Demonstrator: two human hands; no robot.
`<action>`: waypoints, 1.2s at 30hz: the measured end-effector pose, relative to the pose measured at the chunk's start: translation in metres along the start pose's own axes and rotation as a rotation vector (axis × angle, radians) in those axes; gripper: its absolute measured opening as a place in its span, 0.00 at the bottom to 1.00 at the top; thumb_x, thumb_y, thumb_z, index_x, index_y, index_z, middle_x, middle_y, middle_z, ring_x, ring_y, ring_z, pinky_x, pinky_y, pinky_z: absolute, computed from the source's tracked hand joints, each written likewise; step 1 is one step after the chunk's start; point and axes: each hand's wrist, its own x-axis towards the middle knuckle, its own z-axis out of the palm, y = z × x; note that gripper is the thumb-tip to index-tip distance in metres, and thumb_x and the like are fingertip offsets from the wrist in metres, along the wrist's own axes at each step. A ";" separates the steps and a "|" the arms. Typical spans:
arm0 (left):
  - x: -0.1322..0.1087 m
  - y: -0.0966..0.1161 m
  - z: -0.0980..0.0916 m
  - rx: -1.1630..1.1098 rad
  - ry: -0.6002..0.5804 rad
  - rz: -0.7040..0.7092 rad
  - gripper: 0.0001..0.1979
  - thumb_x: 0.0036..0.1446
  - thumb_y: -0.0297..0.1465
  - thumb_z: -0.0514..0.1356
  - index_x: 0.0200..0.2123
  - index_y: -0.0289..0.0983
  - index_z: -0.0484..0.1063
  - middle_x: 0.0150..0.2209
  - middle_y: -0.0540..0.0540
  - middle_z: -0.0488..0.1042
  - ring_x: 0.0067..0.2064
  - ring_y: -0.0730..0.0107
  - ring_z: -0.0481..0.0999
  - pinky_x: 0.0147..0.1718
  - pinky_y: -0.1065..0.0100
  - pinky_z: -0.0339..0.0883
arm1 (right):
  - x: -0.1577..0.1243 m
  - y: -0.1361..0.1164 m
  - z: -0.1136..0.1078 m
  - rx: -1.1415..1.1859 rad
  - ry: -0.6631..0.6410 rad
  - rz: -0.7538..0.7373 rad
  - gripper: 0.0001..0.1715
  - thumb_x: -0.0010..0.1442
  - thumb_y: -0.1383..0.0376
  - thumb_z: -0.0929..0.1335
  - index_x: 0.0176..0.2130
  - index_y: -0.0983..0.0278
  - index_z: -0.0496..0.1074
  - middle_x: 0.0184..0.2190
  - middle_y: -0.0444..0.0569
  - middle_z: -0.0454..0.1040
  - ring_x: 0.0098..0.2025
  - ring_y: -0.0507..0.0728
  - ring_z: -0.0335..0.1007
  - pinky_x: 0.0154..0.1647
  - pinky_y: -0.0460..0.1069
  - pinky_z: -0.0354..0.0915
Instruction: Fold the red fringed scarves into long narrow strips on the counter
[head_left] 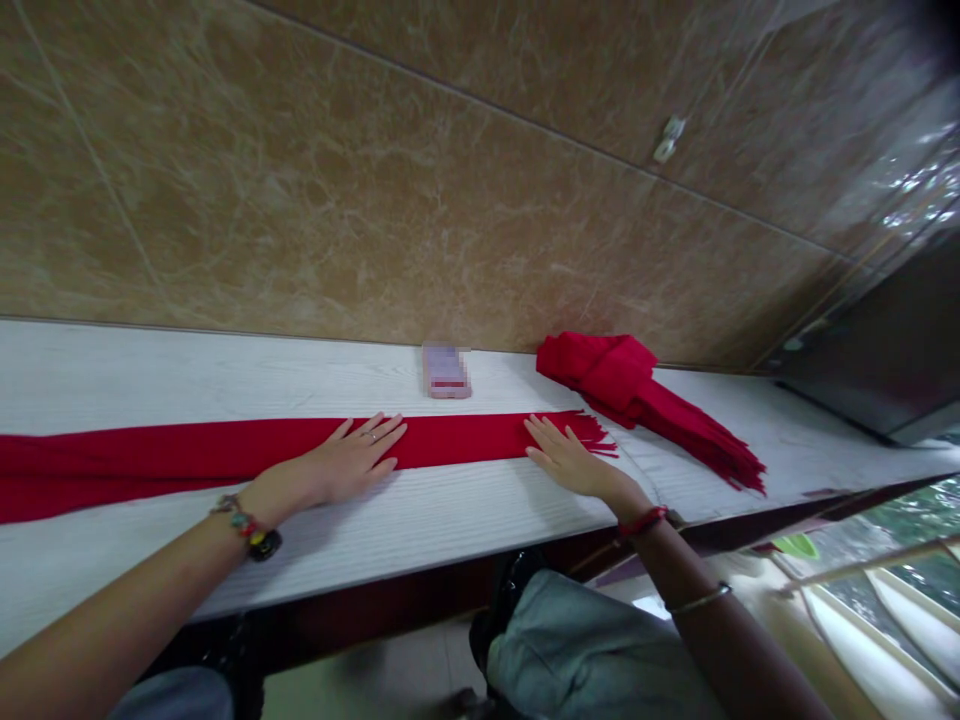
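A long red scarf (pixel 457 440) lies stretched along the white tabletop, folded into a narrow strip with its fringe at the right end. My left hand (pixel 356 460) rests flat on the strip, fingers extended and pointing right. Close to the fringe, my right hand (pixel 566 458) lies on the scarf with its fingers stretched out to the left. Neither hand grips the cloth. The strip widens toward the left and runs out of view there. Behind my right hand sits a second red scarf (pixel 607 372), bunched and knotted, its fringed tail trailing right.
A phone-like item (pixel 446 371), partly pixelated, lies by the wall behind the strip. The brown marble-patterned wall (pixel 360 200) borders the white table (pixel 225 370) at the back. At the far right stands a dark box-shaped object (pixel 885 340). The table's front edge passes above my knees.
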 end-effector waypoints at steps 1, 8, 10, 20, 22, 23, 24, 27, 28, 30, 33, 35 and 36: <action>0.000 0.002 -0.001 0.008 -0.001 -0.010 0.27 0.60 0.38 0.39 0.62 0.35 0.42 0.63 0.43 0.42 0.63 0.57 0.40 0.56 0.50 0.37 | 0.003 0.000 -0.001 0.015 0.033 0.010 0.29 0.64 0.60 0.51 0.61 0.66 0.47 0.61 0.60 0.47 0.63 0.63 0.37 0.56 0.67 0.45; 0.011 0.002 0.006 0.011 0.023 -0.048 0.30 0.60 0.42 0.38 0.62 0.34 0.38 0.63 0.43 0.39 0.63 0.57 0.39 0.57 0.50 0.38 | 0.054 -0.069 -0.007 0.097 0.082 -0.183 0.32 0.63 0.55 0.50 0.61 0.68 0.44 0.62 0.56 0.44 0.63 0.61 0.35 0.58 0.64 0.44; 0.014 -0.001 0.009 -0.002 -0.008 -0.056 0.30 0.60 0.43 0.37 0.62 0.35 0.38 0.63 0.44 0.39 0.63 0.57 0.39 0.57 0.50 0.38 | 0.059 -0.072 -0.001 0.061 0.058 -0.209 0.31 0.63 0.55 0.49 0.61 0.66 0.45 0.62 0.54 0.45 0.63 0.61 0.37 0.57 0.64 0.45; 0.014 0.001 0.005 -0.022 -0.039 -0.067 0.30 0.59 0.42 0.38 0.62 0.35 0.38 0.63 0.44 0.39 0.63 0.57 0.38 0.57 0.50 0.37 | -0.001 0.069 0.013 -0.242 0.052 0.134 0.23 0.63 0.67 0.54 0.55 0.69 0.59 0.58 0.60 0.55 0.61 0.63 0.46 0.55 0.62 0.53; 0.012 0.005 -0.001 -0.012 -0.069 -0.072 0.30 0.59 0.41 0.38 0.62 0.34 0.37 0.63 0.44 0.37 0.63 0.59 0.37 0.58 0.51 0.35 | -0.004 0.078 0.010 -0.249 0.078 0.181 0.22 0.62 0.68 0.55 0.54 0.74 0.60 0.56 0.64 0.58 0.59 0.63 0.50 0.54 0.60 0.55; 0.011 0.007 -0.005 -0.014 -0.083 -0.068 0.31 0.60 0.41 0.38 0.62 0.33 0.36 0.63 0.44 0.36 0.63 0.60 0.36 0.58 0.52 0.35 | -0.003 0.076 0.008 -0.252 0.098 0.204 0.23 0.62 0.67 0.55 0.54 0.75 0.60 0.55 0.65 0.59 0.58 0.64 0.52 0.53 0.60 0.56; 0.009 0.009 -0.008 -0.018 -0.094 -0.064 0.31 0.60 0.41 0.37 0.62 0.32 0.36 0.63 0.44 0.35 0.63 0.61 0.35 0.58 0.53 0.35 | 0.001 0.069 0.006 -0.254 0.123 0.215 0.24 0.62 0.65 0.55 0.54 0.77 0.59 0.55 0.66 0.60 0.58 0.64 0.52 0.53 0.60 0.56; 0.003 0.007 -0.015 -0.032 -0.100 -0.066 0.32 0.60 0.42 0.38 0.62 0.32 0.35 0.63 0.43 0.32 0.63 0.62 0.34 0.58 0.56 0.36 | 0.024 0.024 -0.004 -0.203 0.212 0.114 0.27 0.62 0.62 0.55 0.55 0.77 0.58 0.55 0.67 0.58 0.59 0.65 0.50 0.56 0.61 0.52; 0.000 0.004 -0.016 -0.031 -0.090 -0.074 0.32 0.60 0.42 0.39 0.62 0.32 0.35 0.63 0.44 0.32 0.63 0.62 0.33 0.58 0.56 0.36 | 0.034 0.002 -0.008 -0.154 0.235 0.035 0.28 0.62 0.61 0.55 0.56 0.77 0.57 0.56 0.66 0.57 0.59 0.64 0.50 0.56 0.60 0.52; -0.004 -0.005 -0.014 -0.023 -0.060 -0.096 0.32 0.60 0.43 0.39 0.62 0.33 0.35 0.63 0.44 0.31 0.63 0.62 0.33 0.58 0.55 0.36 | 0.055 -0.047 -0.012 -0.022 0.229 -0.169 0.29 0.63 0.59 0.54 0.57 0.75 0.55 0.57 0.63 0.57 0.59 0.61 0.50 0.58 0.57 0.52; -0.015 -0.025 -0.008 -0.017 -0.025 -0.134 0.32 0.60 0.44 0.38 0.62 0.33 0.35 0.63 0.43 0.33 0.63 0.61 0.33 0.58 0.53 0.35 | 0.079 -0.112 -0.010 0.087 0.164 -0.389 0.31 0.62 0.56 0.54 0.57 0.74 0.55 0.57 0.61 0.57 0.60 0.59 0.49 0.58 0.54 0.51; -0.025 -0.039 -0.004 -0.019 -0.017 -0.153 0.32 0.60 0.45 0.38 0.62 0.33 0.35 0.63 0.43 0.33 0.63 0.61 0.33 0.58 0.54 0.35 | 0.089 -0.138 -0.005 0.100 0.117 -0.446 0.31 0.63 0.56 0.54 0.58 0.73 0.54 0.59 0.60 0.54 0.60 0.59 0.47 0.59 0.56 0.49; -0.030 -0.045 -0.002 -0.023 -0.022 -0.162 0.32 0.60 0.45 0.38 0.62 0.33 0.35 0.63 0.43 0.33 0.63 0.61 0.33 0.58 0.54 0.35 | 0.092 -0.145 -0.002 0.099 0.098 -0.457 0.31 0.63 0.56 0.53 0.58 0.73 0.53 0.59 0.60 0.52 0.61 0.60 0.46 0.59 0.57 0.48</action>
